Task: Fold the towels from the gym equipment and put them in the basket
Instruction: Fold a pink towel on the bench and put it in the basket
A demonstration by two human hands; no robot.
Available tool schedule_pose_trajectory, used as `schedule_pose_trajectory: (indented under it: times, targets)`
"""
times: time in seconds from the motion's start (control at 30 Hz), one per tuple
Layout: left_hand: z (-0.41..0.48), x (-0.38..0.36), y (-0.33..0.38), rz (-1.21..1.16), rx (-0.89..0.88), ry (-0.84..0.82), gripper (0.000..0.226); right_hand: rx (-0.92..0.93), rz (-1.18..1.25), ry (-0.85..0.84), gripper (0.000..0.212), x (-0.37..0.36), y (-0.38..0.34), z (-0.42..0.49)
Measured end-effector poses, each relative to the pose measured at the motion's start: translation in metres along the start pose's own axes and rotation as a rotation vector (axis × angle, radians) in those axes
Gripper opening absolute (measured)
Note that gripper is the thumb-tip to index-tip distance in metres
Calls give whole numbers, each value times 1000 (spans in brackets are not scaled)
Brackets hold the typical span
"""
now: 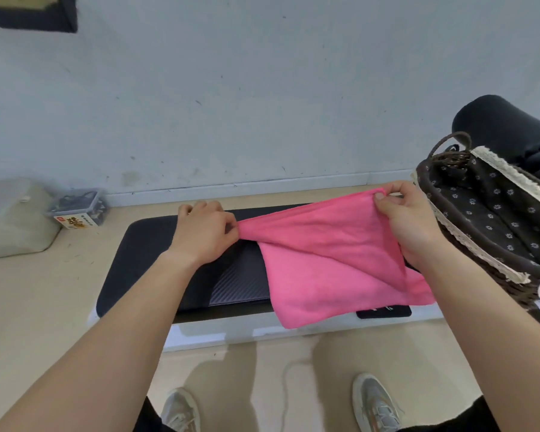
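Observation:
A pink towel hangs in the air between my two hands, folded over itself with its lower part drooping. My left hand pinches its left corner. My right hand pinches the upper right corner between thumb and fingers. Below the towel lies a flat black treadmill on the floor. A dark wicker basket with a dotted dark lining and a cream lace trim stands at the right, just beside my right hand; I see no towel inside it.
A black cylindrical pad sits behind the basket. A grey-white container and a small clear box stand by the wall at the left. My shoes are on the beige floor below. A white cord runs between them.

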State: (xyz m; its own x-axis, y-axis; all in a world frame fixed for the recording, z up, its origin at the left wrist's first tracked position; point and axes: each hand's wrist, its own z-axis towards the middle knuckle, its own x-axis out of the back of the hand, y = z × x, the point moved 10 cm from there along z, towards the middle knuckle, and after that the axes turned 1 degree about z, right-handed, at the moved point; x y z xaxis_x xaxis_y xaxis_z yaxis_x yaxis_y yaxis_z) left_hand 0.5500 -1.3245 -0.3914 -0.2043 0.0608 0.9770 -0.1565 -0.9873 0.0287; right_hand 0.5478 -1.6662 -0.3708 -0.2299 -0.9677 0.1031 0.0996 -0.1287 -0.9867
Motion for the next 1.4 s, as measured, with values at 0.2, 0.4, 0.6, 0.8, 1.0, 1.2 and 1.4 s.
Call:
schedule_pose_trajectory:
  times: [0.2,0.4,0.6,0.8,1.0,1.2,1.4]
  targets:
    - [-39,28,-20,-200,-27,14,35,50,-135,20,20,-13,-15,-16]
    - [-58,75,-64,-845,261,162,35,4,-241,-65,6,-32,-46,-28]
    - [-69,137,-72,-862,223,152,32,-20,-267,-196,8,-45,-96,-49]
    - [-89,179,-70,-966,109,68,29,-68,43,-376,11,-38,-126,-73]
    - [-67,133,-58,-498,41,-85,15,54,-510,-238,7,-36,-105,-47]
    - [-24,91,-65,-356,228,-4,11,123,-861,-164,23,-63,-91,-16]
    - [21,64,-76,-582,383,102,12,-20,-558,-87,14,-72,-56,36]
